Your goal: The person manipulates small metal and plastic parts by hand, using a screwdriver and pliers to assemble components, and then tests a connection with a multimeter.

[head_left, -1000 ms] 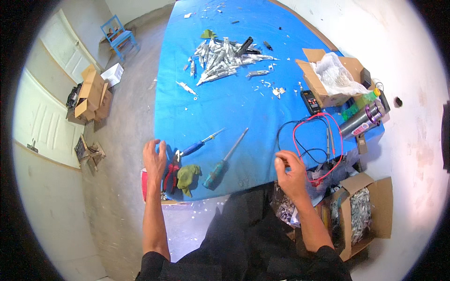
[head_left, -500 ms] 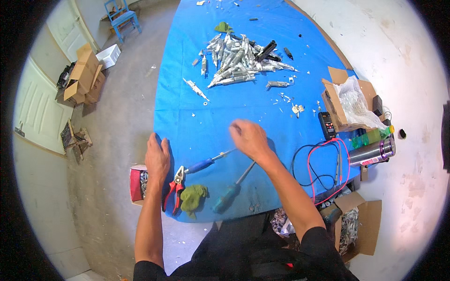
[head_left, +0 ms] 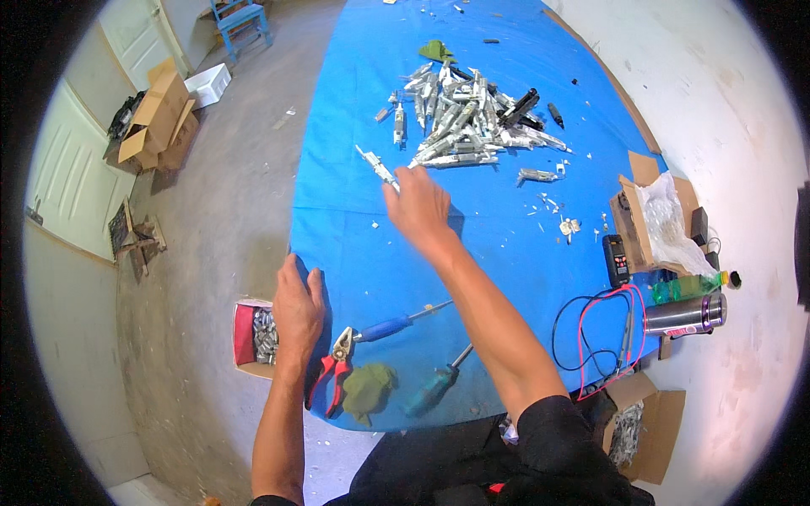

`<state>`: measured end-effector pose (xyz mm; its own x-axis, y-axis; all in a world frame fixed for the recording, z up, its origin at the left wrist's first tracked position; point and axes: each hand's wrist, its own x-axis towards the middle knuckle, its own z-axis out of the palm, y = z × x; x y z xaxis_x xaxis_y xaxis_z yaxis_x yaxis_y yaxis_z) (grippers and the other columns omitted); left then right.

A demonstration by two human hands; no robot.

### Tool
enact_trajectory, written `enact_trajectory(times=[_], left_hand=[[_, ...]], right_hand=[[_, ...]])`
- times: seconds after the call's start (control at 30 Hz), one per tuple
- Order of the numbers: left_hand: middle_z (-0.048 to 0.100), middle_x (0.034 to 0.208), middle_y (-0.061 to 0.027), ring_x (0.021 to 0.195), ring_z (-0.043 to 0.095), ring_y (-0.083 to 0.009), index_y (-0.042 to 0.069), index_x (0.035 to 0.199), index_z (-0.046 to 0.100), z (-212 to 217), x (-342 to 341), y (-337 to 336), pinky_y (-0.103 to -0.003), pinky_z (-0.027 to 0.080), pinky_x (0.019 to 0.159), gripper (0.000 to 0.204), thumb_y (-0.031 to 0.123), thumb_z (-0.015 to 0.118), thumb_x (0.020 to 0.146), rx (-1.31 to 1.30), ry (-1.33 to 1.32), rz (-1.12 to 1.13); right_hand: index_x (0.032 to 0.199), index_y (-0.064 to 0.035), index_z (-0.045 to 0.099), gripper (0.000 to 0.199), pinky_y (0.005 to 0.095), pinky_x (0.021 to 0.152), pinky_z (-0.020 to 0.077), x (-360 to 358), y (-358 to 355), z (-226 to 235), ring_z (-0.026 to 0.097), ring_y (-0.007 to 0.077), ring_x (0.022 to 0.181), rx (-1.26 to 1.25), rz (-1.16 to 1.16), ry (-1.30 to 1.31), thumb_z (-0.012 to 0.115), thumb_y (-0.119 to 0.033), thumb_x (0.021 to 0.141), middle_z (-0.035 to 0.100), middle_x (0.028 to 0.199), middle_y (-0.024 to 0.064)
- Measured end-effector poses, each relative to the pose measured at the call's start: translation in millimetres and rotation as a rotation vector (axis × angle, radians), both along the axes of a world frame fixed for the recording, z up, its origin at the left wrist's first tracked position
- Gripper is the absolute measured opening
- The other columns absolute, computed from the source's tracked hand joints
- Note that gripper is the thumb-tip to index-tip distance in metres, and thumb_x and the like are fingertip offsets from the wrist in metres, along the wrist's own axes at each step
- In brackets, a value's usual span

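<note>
My right hand [head_left: 419, 207] reaches over the blue-covered table. Its thumb and fingers are apart around the near end of a slim, silvery-white pen-shaped part [head_left: 376, 166], which lies left of a heap of similar parts [head_left: 460, 118]. The fingertips are partly hidden, and no firm grip shows. At the left table edge rests my left hand [head_left: 299, 312], empty, with thumb and fingers apart. Close by it are red-handled pliers [head_left: 331, 377], a crumpled green cloth [head_left: 368, 392] and a blue-handled screwdriver [head_left: 390, 327]. A green-handled screwdriver [head_left: 434, 390] lies nearer my right forearm.
Beside my left forearm stands a small box of metal pieces [head_left: 263, 337]. Along the right edge are a black meter [head_left: 616, 260] with red and black leads, an open carton [head_left: 634, 211], a green bottle [head_left: 685, 287] and a steel flask [head_left: 688, 314]. White scraps [head_left: 570, 226] lie mid-table.
My right hand has moved forward and left, from the bare cloth to the loose pen-shaped part. My left hand stays at the table edge. The whole view has shifted a little.
</note>
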<state>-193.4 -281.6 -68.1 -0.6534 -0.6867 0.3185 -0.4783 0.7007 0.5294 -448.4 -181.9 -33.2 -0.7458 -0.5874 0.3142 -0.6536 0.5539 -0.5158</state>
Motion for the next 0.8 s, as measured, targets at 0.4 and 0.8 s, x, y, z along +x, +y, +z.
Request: enact_trajectory(times=[0.4,0.8], left_hand=[[0.061,0.127,-0.0301,0.111,0.063,-0.0508,-0.004,0.142,0.048,6,0,4,-0.055,0.052,0.093,0.051,0.028,0.060,0.105,0.055,-0.048,0.030],[0.064,0.130,-0.0335,0.117,0.063,-0.0519,-0.002,0.141,0.054,-32,-2,-21,-0.055,0.050,0.100,0.051,0.033,0.060,0.104,0.020,0.039,0.003]], right_hand=[[0.097,-0.0002,0.073,0.025,0.0367,0.061,0.0510,22,29,14,0.064,0.0237,0.068,-0.341,0.075,-0.598,0.073,-0.025,0.096,0.065,0.077,0.0074],[0.121,-0.0003,0.062,0.028,0.0192,0.053,0.0383,197,276,71,0.053,0.0054,0.067,-0.921,0.046,-1.374,0.061,-0.025,0.108,0.058,0.088,-0.0016]])
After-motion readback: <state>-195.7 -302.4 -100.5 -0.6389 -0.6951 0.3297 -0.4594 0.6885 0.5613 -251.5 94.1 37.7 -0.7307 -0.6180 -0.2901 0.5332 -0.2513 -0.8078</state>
